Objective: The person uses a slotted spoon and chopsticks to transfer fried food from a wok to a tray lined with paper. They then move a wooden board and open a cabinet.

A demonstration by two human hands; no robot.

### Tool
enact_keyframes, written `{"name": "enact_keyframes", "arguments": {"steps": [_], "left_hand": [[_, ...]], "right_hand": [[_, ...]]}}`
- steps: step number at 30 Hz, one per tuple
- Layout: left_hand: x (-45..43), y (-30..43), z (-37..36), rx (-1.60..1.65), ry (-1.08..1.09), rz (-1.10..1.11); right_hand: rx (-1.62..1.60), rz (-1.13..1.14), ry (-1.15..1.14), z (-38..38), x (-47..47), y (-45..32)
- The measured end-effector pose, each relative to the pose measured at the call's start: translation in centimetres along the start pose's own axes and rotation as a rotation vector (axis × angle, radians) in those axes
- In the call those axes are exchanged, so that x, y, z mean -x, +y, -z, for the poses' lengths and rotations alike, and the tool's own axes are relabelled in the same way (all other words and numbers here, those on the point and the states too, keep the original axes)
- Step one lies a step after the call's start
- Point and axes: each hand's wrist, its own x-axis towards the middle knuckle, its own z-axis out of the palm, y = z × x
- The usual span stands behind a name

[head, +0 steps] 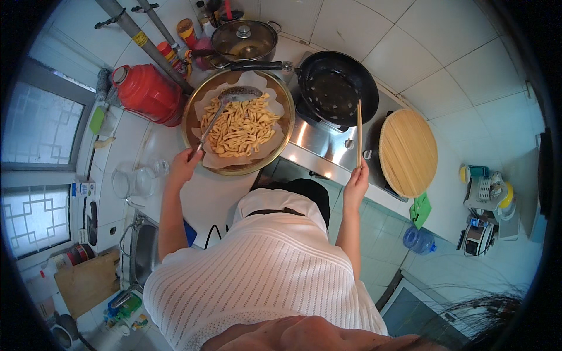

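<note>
My left hand (184, 166) grips the handle of a metal skimmer (240, 93), whose perforated head is over the far part of a pile of golden fried dough pieces (241, 131). These lie on white paper (217, 161) in a wide, brass-coloured basin (287, 138). In my right hand (356, 182) is a pair of wooden chopsticks (359, 131), pointing away from me with the tips at the near right part of a black frying pan (338, 83). Small pale bits show in the dark pan, which stands on the gas stove (320, 139).
A lidded pot (244, 41) and bottles stand behind the basin, with a red vacuum flask (147, 94) to its left. A round wooden lid (408, 153) covers the stove's right side. A glass jug (131, 182) stands near the sink (145, 250).
</note>
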Motion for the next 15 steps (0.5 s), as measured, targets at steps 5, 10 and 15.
{"name": "enact_keyframes", "arguments": {"steps": [5,10,15], "left_hand": [[0.2,-1.6,-4.4,-0.058,0.159,-0.114],[0.1,-2.5,-6.2,-0.024,0.252,-0.105],[-0.1,-3.4,-7.1,-0.022,0.319,-0.187]], "right_hand": [[0.021,-0.043,-0.032,-0.7,0.3,-0.3],[0.055,-0.006,-0.033,-1.0,1.2,0.1],[0.04,-0.076,-0.056,-1.1,2.0,-0.1]]}}
